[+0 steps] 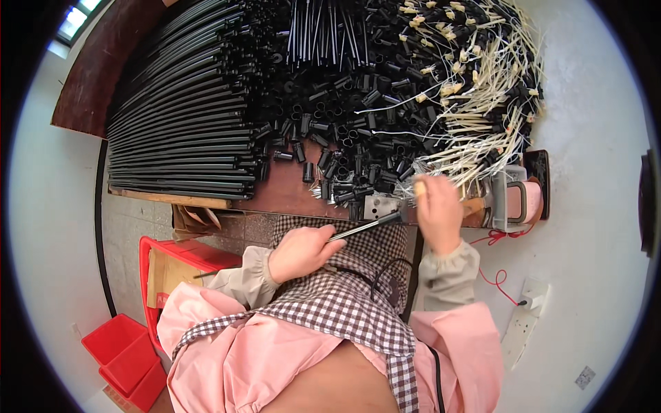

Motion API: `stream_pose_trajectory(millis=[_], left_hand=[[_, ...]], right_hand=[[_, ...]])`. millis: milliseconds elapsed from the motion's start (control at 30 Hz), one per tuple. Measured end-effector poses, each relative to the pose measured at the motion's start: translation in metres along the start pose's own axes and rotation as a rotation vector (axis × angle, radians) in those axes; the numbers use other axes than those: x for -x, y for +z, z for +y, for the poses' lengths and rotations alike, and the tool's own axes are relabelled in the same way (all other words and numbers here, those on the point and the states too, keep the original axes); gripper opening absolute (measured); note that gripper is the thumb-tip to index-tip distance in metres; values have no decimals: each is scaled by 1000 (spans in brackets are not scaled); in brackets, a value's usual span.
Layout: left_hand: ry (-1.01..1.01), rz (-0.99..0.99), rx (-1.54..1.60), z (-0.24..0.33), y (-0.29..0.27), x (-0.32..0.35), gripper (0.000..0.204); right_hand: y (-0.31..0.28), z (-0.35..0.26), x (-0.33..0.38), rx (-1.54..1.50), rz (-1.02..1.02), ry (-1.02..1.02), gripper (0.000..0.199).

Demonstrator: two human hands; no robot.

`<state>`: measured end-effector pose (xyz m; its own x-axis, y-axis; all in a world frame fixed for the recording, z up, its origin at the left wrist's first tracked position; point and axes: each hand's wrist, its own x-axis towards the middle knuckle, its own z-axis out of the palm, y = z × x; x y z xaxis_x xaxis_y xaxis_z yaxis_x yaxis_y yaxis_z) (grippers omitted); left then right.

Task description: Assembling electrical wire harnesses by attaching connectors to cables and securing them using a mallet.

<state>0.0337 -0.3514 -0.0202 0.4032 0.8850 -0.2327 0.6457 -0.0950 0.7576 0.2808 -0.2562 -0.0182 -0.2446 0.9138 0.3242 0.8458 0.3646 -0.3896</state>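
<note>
My left hand (303,252) is closed round a thin shiny metal rod (354,230) with a black end piece, which slants up to the right in front of the table's edge. Beyond that black end, my right hand (439,212) is raised with its fingers pinched together. A pale yellow bit shows at its fingertips, too blurred to name. Beside the right hand, a small metal block (380,206) sits at the table's front edge. Short black cylindrical sleeves (308,172) lie loose on the table beyond my hands.
Long black tubes (186,138) are stacked at the left. White wires (492,148) with pale connectors heap up at the right, by a clear plastic container (509,199). Red bins (131,351) stand at lower left. A red cord runs to a white power strip (527,310).
</note>
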Motion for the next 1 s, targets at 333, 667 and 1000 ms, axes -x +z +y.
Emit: stream_pose_trajectory(millis=[333,667,1000], left_hand=[[11,390,-398,10,-8,-7,22],[17,277,-347,7,-1,-23,18],[42,310,-394,20,-8,-22,18]], right_hand=[[16,43,-10,-39,-4,-153,14],[10,28,5,-661,-229,482,8],[19,3,22,-854,-220,189,8]])
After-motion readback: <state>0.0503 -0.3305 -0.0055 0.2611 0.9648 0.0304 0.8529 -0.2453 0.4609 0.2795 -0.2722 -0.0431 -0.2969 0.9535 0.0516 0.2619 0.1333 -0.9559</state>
